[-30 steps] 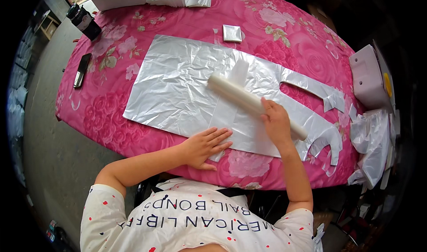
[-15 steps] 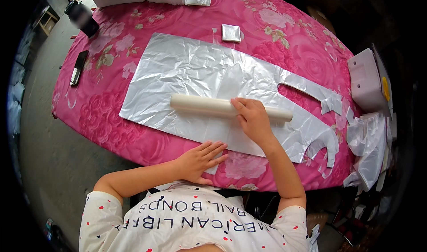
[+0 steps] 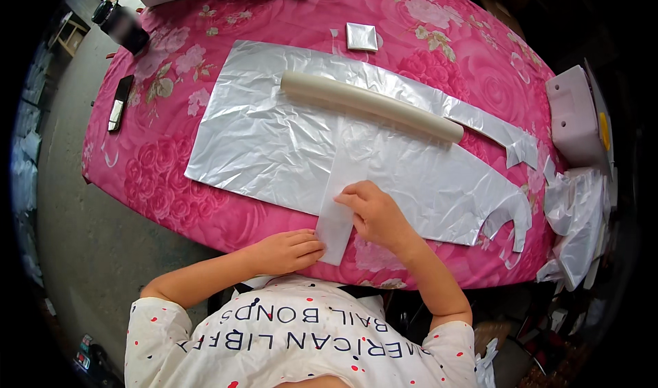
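Observation:
A flat stack of silvery plastic vest bags [image 3: 267,134], handles pointing right, lies across the table. Over its middle runs a whitish plastic strip [image 3: 334,240] that hangs past the stack's near edge. My right hand [image 3: 375,213] is closed in a pinch over this strip; its fingertips seem to grip the plastic. Left of the strip's near end, my left hand [image 3: 291,251] rests on the cloth, fingers stretched out and touching the strip's edge. A cream-coloured roller [image 3: 373,107] lies untouched on the far part of the bags, slanting down to the right.
Pink floral cloth [image 3: 161,175] covers the table. A small silvery folded packet [image 3: 361,37] lies beyond the bags. At left are a phone [image 3: 120,103] and a dark bottle [image 3: 122,28]. A white bin [image 3: 574,110] and crumpled plastic [image 3: 576,210] stand at the right edge.
My right hand has let go of the roller and come nearer, onto the whitish strip. The roller now lies farther away. My left hand has shifted left, uncovering the strip's near end.

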Action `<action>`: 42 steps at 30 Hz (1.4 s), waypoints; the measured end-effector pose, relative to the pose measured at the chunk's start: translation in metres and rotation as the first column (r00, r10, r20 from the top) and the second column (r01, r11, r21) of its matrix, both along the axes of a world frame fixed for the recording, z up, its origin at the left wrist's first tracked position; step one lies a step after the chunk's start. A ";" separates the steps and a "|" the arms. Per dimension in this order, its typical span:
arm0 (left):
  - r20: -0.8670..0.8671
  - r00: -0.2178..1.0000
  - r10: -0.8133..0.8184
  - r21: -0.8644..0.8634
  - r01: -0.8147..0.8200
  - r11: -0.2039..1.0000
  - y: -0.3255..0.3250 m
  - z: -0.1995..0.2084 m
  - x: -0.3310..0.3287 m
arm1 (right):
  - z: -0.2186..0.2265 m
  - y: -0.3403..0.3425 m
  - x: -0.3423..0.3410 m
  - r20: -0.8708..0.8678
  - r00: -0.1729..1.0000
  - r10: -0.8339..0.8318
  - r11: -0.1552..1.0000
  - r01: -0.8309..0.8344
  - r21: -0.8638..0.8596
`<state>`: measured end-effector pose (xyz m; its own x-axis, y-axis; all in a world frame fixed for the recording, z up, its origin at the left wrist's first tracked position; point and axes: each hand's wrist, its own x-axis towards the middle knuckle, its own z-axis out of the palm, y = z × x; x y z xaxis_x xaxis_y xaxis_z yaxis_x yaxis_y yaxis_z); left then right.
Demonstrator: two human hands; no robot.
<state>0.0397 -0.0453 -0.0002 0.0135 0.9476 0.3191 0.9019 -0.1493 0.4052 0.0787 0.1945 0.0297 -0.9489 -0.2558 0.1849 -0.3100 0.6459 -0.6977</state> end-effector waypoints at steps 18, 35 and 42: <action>0.097 0.980 0.175 -0.006 -0.175 0.984 0.033 0.003 -0.046 | -0.019 -0.013 0.021 -0.135 0.953 -0.271 0.962 0.264 -0.067; 0.440 0.654 0.616 -0.083 -0.653 0.753 0.076 0.020 -0.059 | -0.011 0.010 -0.022 0.514 0.674 -0.530 0.767 0.640 -0.049; -0.052 0.874 0.484 -0.223 -0.482 0.847 0.079 -0.005 -0.030 | -0.005 0.021 -0.035 0.709 0.582 -0.397 0.752 0.649 -0.112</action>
<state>0.0096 0.0333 -0.0050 -0.4655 0.8795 0.0985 0.8341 0.3989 0.3809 0.0434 0.2150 0.0251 -0.8092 0.2814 -0.5158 0.5800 0.2424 -0.7777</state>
